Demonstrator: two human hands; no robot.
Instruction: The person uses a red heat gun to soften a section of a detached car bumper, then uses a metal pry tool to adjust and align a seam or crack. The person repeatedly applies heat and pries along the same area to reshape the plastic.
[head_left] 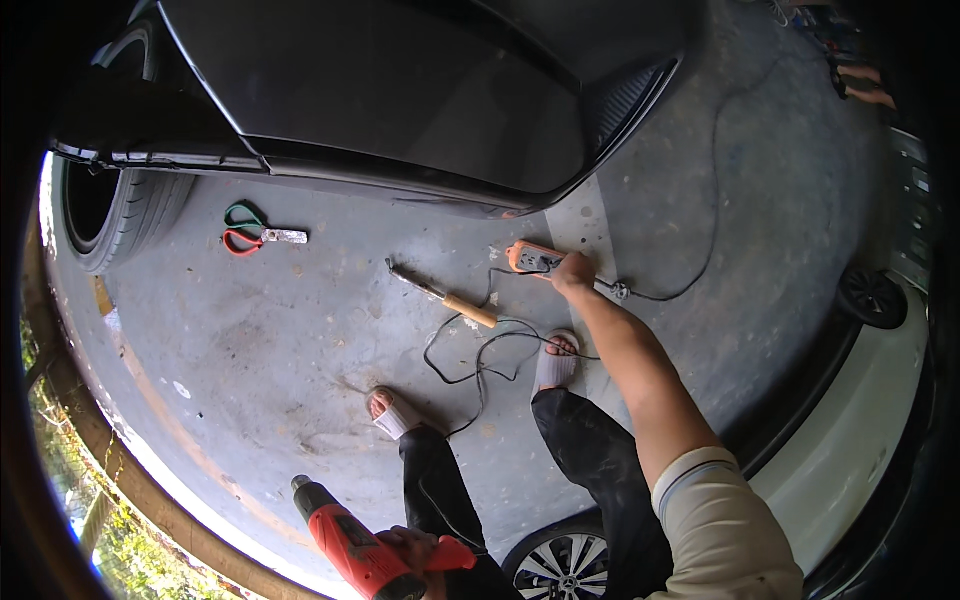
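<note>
My left hand [408,545], at the bottom of the view, is wrapped round the handle of a red heat gun [350,548] with a dark nozzle. The gun's cord trails down past my leg and loops over the floor. Stretched forward, my right hand [573,273] is closed at the right end of an orange power strip [522,257] on the floor. Its fingertips are partly hidden, so a plug within them cannot be made out. Left of the strip lies a soldering iron [468,310] with a wooden handle and metal shaft, its black cord running to the strip.
Scissors [262,236] with green and red handles lie at the left. A tyre [140,215] rests beside a dark car panel [400,90] across the top. My slippered feet [560,365] stand amid the looped cord [478,365]. A pale car [840,430] is at right.
</note>
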